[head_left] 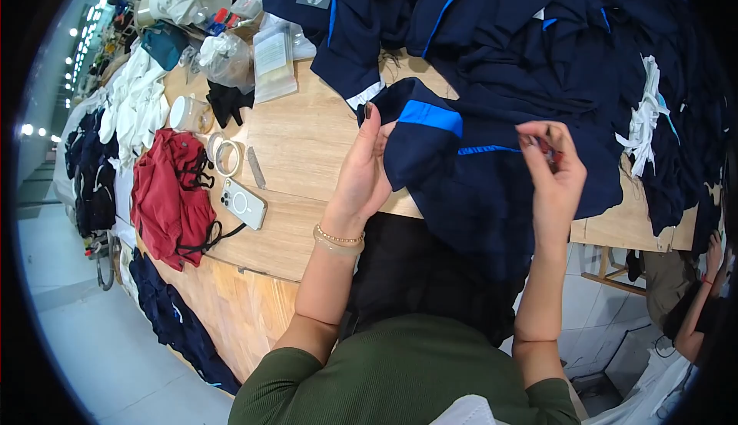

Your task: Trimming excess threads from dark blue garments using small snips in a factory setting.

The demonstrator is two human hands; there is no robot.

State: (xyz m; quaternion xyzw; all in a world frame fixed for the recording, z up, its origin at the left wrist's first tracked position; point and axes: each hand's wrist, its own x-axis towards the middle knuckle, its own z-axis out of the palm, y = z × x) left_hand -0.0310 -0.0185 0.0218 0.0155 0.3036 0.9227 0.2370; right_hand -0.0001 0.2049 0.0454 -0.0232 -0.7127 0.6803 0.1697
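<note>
A navy garment (523, 125) with bright blue trim lies spread over the table's front edge and hangs down before me. My left hand (365, 167) holds a part of it up, a rounded navy piece with a wide blue band (430, 117). The thumb points up and the fingers are tucked behind or inside the cloth. To the right, my right hand (555, 175) hovers over the same garment, with its fingers curled and thumb and forefinger close together. A small dark red thing shows within that hand, too hidden to name.
More navy garments (523, 33) are heaped across the back and right, with white strips (647, 113) on them. On the left lie a phone (244, 203), tape rolls (227, 157), a red bag (171, 198), a jar (191, 113) and plastic bags (227, 60). Another person's arm (696, 302) shows at far right.
</note>
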